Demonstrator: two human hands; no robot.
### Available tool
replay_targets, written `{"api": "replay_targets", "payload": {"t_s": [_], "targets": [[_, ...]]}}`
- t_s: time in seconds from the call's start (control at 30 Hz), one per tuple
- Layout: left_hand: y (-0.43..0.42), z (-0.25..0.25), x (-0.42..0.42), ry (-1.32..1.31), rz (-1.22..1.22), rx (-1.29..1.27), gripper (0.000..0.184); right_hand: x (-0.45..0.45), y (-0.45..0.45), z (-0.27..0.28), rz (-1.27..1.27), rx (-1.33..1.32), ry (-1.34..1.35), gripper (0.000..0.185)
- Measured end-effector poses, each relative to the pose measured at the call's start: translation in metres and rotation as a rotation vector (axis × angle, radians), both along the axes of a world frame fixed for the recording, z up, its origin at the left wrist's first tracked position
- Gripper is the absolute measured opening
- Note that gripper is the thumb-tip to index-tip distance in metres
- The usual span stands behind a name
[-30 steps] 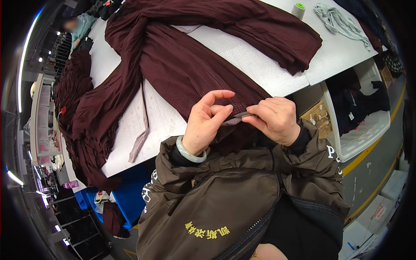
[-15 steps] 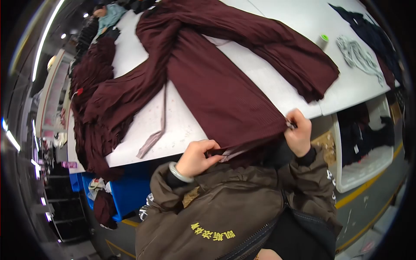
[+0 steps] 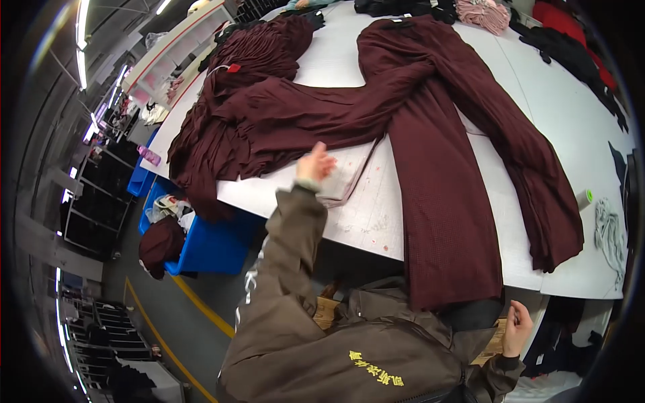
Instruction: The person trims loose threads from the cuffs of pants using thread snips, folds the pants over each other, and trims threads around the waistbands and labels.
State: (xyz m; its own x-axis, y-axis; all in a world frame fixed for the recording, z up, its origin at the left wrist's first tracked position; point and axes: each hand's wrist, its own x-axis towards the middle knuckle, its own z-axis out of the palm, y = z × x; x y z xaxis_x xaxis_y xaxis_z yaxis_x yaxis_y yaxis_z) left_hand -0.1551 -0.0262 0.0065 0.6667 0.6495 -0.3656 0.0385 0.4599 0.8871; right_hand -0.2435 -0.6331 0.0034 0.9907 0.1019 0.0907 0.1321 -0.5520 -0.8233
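Observation:
On the white table, a dark maroon garment (image 3: 447, 195) lies spread, its near end hanging over the front edge. My left hand (image 3: 317, 164) is raised over the table, a little blurred, beside the maroon cloth pile (image 3: 248, 114) and a thin pinkish strip (image 3: 359, 171). Its fingers look apart, with nothing seen in them. Low at the right, my right hand (image 3: 517, 328) is off the garment, just beyond its near corner. The fingers there are loosely curved and apart, and no object shows in them.
Below the table at the left stands a blue bin (image 3: 215, 242) with cloth and bags. A thread cone (image 3: 584, 199) and grey-green cloth (image 3: 608, 235) lie at the right. Dark clothes (image 3: 571, 54) and a pink bundle (image 3: 484, 15) are at the back. A white bin (image 3: 547, 389) holds dark clothes.
Both hands have let go of the garment's near end, which now hangs flat. My left hand has moved left and forward, my right hand down and right. The view has turned left.

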Motion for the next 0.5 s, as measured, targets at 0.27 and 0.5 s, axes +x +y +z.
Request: {"api": "replay_targets", "payload": {"t_s": [0.27, 0.5], "targets": [[0.024, -0.019, 0.045, -0.105, 0.303, 0.470, 0.034, 0.013, 0.053, 0.038, 0.014, 0.201, 0.034, 0.016], [-0.237, 0.016, -0.049, -0.795, -0.799, 1.096, 0.017, 0.052, 0.099, 0.029, -0.081, 1.194, 0.563, 0.030]]}}
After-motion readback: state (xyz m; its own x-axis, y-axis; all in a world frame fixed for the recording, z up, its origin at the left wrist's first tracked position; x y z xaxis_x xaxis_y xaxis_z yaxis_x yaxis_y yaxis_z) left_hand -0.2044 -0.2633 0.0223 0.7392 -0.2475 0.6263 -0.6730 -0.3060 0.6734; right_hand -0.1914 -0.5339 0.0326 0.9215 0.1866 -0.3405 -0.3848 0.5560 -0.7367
